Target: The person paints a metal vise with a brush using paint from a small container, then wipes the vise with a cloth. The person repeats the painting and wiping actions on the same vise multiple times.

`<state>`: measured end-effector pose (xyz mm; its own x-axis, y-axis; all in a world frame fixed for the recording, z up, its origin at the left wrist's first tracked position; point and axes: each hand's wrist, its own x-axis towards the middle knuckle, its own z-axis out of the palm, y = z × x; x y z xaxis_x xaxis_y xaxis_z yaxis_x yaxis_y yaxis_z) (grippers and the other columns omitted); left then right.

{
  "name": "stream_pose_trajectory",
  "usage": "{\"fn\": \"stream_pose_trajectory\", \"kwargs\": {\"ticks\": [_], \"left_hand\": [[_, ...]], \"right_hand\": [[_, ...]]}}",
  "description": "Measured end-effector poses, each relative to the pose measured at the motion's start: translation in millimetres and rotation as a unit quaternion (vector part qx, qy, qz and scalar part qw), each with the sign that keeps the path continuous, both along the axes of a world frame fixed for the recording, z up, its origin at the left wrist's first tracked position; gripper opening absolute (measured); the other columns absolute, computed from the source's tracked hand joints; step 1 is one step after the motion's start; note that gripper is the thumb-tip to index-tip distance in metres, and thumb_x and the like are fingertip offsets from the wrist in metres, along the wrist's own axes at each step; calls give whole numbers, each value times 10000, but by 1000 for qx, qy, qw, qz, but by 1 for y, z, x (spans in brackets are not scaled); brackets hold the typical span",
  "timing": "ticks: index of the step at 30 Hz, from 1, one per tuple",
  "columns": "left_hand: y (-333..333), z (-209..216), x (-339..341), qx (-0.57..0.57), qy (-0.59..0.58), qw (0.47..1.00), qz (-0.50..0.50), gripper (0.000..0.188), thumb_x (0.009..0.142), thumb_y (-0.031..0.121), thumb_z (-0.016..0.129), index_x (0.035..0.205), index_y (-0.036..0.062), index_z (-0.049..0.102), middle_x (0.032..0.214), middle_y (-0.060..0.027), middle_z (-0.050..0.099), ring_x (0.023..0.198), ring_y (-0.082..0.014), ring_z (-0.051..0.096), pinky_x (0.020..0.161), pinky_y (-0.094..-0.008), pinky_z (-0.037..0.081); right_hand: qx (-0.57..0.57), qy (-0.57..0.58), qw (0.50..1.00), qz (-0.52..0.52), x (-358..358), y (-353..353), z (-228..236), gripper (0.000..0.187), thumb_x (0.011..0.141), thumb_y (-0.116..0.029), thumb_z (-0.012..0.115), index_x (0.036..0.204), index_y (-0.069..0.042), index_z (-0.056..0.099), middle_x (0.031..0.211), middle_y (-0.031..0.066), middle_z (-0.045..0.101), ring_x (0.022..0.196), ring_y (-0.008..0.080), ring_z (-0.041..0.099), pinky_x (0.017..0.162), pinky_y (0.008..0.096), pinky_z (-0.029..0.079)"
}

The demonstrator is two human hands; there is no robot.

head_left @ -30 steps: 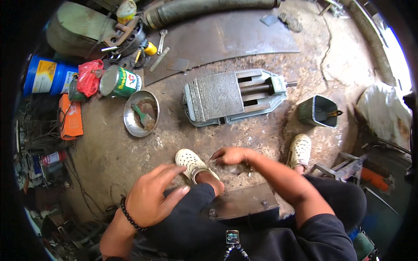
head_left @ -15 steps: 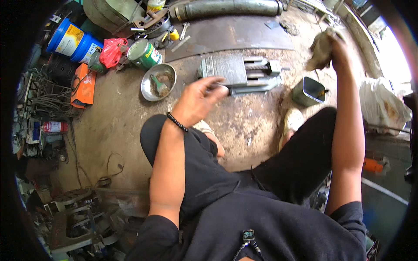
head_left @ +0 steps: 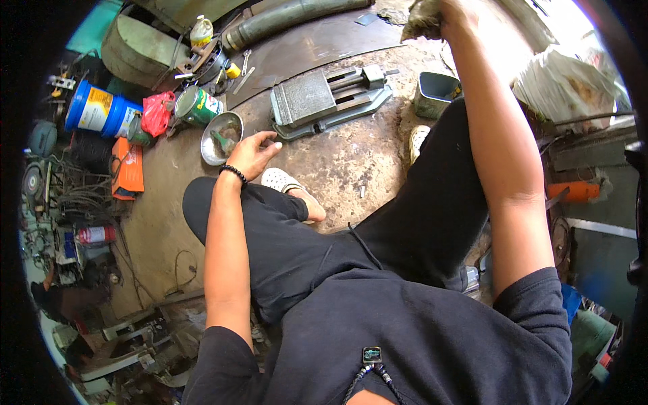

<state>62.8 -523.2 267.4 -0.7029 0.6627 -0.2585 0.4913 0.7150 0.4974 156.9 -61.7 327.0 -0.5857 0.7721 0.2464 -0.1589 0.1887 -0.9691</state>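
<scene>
A grey machine vise (head_left: 307, 101) with a screw and a slotted bed lies on the floor in front of me. Just off its near left corner hovers my left hand (head_left: 251, 156), fingers loosely bent and apart, with nothing visible in them. To the left of the vise is a round metal bowl (head_left: 214, 156) that holds a green-handled brush (head_left: 220, 140) and some murky residue. My right hand (head_left: 460, 15) is stretched far forward at the top edge, gripping a dirty greyish-brown rag (head_left: 424, 20). Part of that hand is cut off by the frame.
A square open container (head_left: 432, 104) stands right of the vise. Beyond are a metal sheet (head_left: 297, 64) and a long pipe (head_left: 290, 23). On the left sit a green can (head_left: 196, 106), a red plastic bag (head_left: 157, 113), blue buckets (head_left: 91, 108) and an orange box (head_left: 128, 172).
My view has shifted, so the vise and bowl sit further left. My right hand has reached further forward with the rag, and my left hand has drawn slightly back from the vise.
</scene>
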Motion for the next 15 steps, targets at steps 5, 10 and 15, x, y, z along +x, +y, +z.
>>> {"fn": "stream_pose_trajectory", "kwargs": {"ticks": [5, 10, 15], "left_hand": [[0, 3, 4, -31, -37, 998, -30, 459, 932, 314, 654, 1287, 26, 600, 1156, -175, 685, 1027, -259, 673, 901, -365, 525], [1, 65, -22, -64, -23, 993, -97, 483, 939, 320, 661, 1304, 13, 583, 1195, -160, 662, 1089, -222, 628, 958, -344, 483], [9, 181, -94, -112, 123, 977, -133, 463, 966, 288, 629, 1323, 2, 558, 1215, -152, 647, 1134, -204, 601, 984, -323, 462]], "right_hand": [[26, 18, 999, -16, 15, 3, 9, 386, 946, -222, 634, 1270, -29, 551, 1132, 117, 645, 984, 233, 635, 827, 329, 531], [38, 34, 998, -25, 29, 2, 12, 380, 943, -219, 634, 1262, -29, 552, 1123, 115, 645, 976, 232, 636, 821, 327, 531], [48, 43, 997, -35, 43, 8, 13, 373, 940, -216, 633, 1253, -28, 554, 1115, 114, 646, 968, 230, 636, 815, 325, 531]]}}
